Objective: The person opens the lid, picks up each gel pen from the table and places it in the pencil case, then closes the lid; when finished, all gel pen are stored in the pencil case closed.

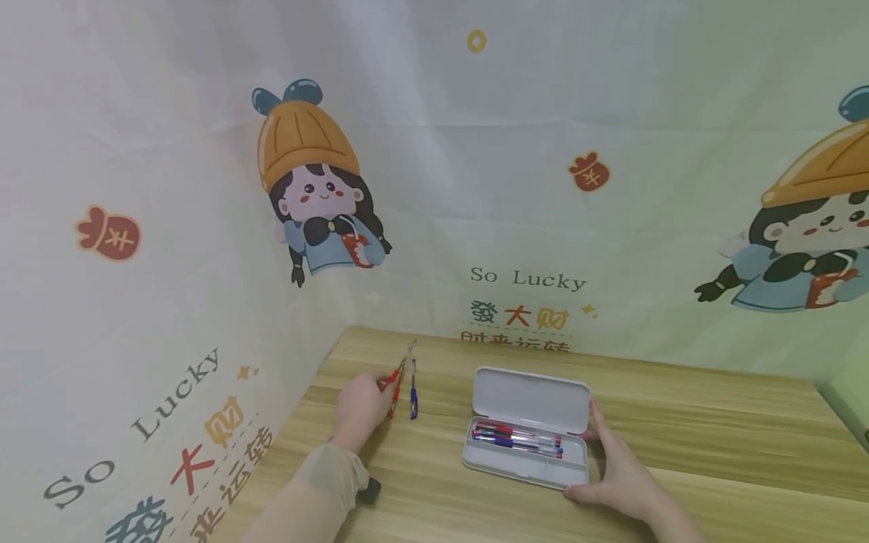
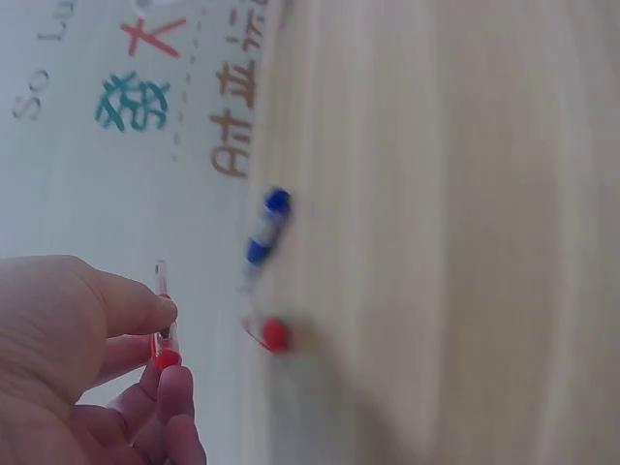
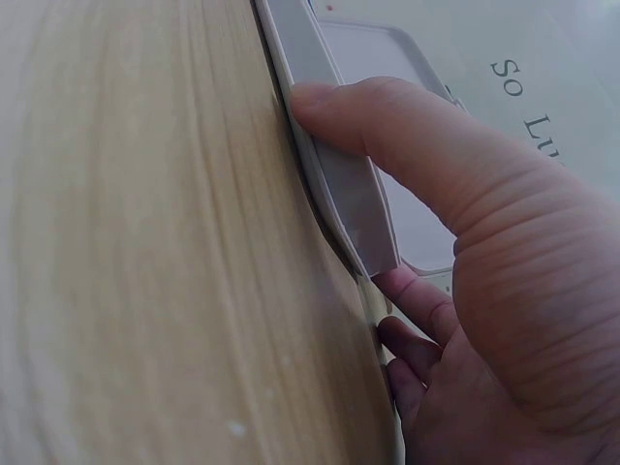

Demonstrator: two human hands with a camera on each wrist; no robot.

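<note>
My left hand (image 1: 362,407) pinches a red pen (image 2: 165,339) between thumb and fingers, raised off the table in the left wrist view. Beside it, a second red pen (image 1: 394,403) lies on the table. Just to the right lies a blue pen (image 1: 414,401) with a clear barrel. An open grey pencil case (image 1: 509,468) has its lid (image 1: 532,396) tilted back; red and blue pens (image 1: 519,441) lie in its rear compartment. My right hand (image 1: 614,471) grips the case's right end, thumb on the front wall and fingers round the back.
The wooden table (image 1: 679,430) meets a printed cloth backdrop (image 1: 434,188) at the back and left. A small dark object (image 1: 369,492) shows at my left sleeve.
</note>
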